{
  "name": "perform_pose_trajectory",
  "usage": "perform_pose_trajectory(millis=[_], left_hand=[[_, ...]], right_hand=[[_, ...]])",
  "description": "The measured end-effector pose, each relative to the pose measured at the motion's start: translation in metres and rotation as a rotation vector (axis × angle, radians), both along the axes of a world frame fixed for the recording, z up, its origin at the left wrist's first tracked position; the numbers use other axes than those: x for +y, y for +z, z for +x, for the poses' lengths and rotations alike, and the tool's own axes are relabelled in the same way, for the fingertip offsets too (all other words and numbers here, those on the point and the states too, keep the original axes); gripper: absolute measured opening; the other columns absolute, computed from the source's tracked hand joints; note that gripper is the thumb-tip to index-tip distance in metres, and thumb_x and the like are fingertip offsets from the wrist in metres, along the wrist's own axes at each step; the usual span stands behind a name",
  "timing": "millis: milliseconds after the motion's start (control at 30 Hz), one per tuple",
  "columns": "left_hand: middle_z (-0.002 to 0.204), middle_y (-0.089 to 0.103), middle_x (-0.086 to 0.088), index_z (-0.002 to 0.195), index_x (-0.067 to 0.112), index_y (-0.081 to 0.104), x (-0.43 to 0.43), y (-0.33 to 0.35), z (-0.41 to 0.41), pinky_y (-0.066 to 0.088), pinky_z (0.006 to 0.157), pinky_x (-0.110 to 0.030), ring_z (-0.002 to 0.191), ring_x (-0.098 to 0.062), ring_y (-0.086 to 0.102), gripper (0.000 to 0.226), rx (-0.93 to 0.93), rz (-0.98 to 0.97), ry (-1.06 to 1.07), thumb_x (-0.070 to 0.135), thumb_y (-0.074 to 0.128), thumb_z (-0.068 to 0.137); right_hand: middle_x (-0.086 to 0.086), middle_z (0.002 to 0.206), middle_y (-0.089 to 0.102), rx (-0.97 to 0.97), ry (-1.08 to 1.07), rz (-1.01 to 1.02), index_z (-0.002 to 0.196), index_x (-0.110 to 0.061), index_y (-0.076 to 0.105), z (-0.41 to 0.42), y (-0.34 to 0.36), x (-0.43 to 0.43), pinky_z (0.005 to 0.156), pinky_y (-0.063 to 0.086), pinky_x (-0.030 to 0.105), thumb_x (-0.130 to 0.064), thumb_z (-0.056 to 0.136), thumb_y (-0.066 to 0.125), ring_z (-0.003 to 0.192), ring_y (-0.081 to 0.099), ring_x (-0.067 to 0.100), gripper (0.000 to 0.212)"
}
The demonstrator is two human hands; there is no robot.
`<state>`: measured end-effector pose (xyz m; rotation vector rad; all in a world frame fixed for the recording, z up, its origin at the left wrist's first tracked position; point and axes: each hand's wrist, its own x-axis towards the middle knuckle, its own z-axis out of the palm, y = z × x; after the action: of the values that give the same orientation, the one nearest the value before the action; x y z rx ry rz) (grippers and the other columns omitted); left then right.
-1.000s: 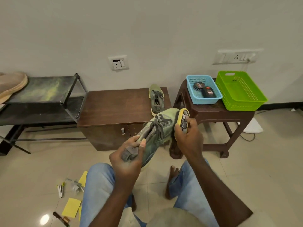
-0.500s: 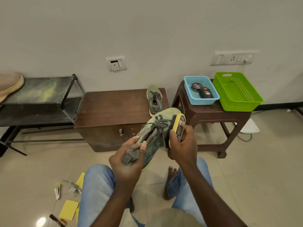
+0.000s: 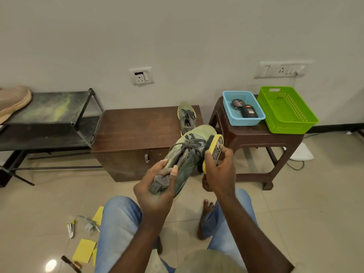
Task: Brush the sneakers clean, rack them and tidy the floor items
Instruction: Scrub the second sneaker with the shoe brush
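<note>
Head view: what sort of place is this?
Probably a room in a home: a metal shoe rack, a wooden cabinet with a sneaker on it, and a wall socket above a tiled floor.

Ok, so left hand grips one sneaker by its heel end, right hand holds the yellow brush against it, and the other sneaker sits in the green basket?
No. The head view shows the other sneaker lying on the brown cabinet, not in the green basket. The rest stands: left hand on the heel end of the held sneaker, right hand pressing the yellow brush against it.
</note>
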<state>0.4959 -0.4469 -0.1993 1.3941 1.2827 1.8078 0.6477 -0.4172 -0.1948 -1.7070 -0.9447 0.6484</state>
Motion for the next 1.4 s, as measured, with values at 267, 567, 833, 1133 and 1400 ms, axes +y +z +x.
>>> perform_pose_trajectory(millis=[267,567,833,1133,1400], left_hand=[[0.106,0.073,0.007,0.092,0.03,0.072,0.01,0.006,-0.004,0.058,0.084,-0.025,0.098,-0.008,0.073,0.01,0.03,0.012,0.017,0.029,0.079,0.085],[0.11,0.074,0.006,0.096,0.024,0.074,0.005,0.017,-0.005,0.056,0.093,-0.038,0.105,-0.023,0.072,0.01,0.077,0.166,-0.043,0.025,0.075,0.086],[0.104,0.076,-0.004,0.09,0.008,0.074,0.008,0.019,-0.018,0.055,0.087,-0.061,0.103,-0.023,0.072,0.014,0.16,0.203,-0.029,0.021,0.075,0.085],[0.102,0.075,-0.006,0.09,0.021,0.074,0.003,0.027,-0.014,0.056,0.082,-0.055,0.098,-0.019,0.073,0.012,0.251,0.271,-0.042,0.033,0.071,0.092],[0.106,0.073,-0.006,0.08,0.009,0.076,0.003,0.031,-0.026,0.056,0.087,-0.047,0.1,-0.017,0.073,0.007,0.387,0.403,-0.017,0.015,0.076,0.084]], right_hand=[[-0.007,0.096,0.071,0.09,0.232,0.107,0.12,-0.028,0.043,-0.046,0.008,-0.047,0.069,0.059,0.032,-0.042,0.086,0.061,0.083,0.07,0.005,0.041],[-0.004,0.1,0.071,0.022,0.025,0.054,0.124,-0.024,0.046,0.006,0.036,0.011,0.077,0.058,0.043,-0.037,0.089,0.061,0.084,0.069,0.012,0.04],[-0.003,0.072,0.067,-0.082,0.22,0.165,0.126,-0.031,0.05,-0.006,0.043,-0.02,0.062,0.057,0.041,-0.041,0.087,0.058,0.065,0.066,0.012,0.041],[-0.004,0.081,0.067,-0.331,0.101,0.11,0.117,-0.021,0.059,0.023,0.047,0.02,0.064,0.05,0.03,-0.038,0.093,0.053,0.073,0.065,0.017,0.03],[-0.001,0.094,0.067,-0.425,0.226,0.113,0.132,-0.032,0.057,0.047,0.053,0.017,0.069,0.049,0.028,-0.032,0.092,0.055,0.078,0.061,0.013,0.039]])
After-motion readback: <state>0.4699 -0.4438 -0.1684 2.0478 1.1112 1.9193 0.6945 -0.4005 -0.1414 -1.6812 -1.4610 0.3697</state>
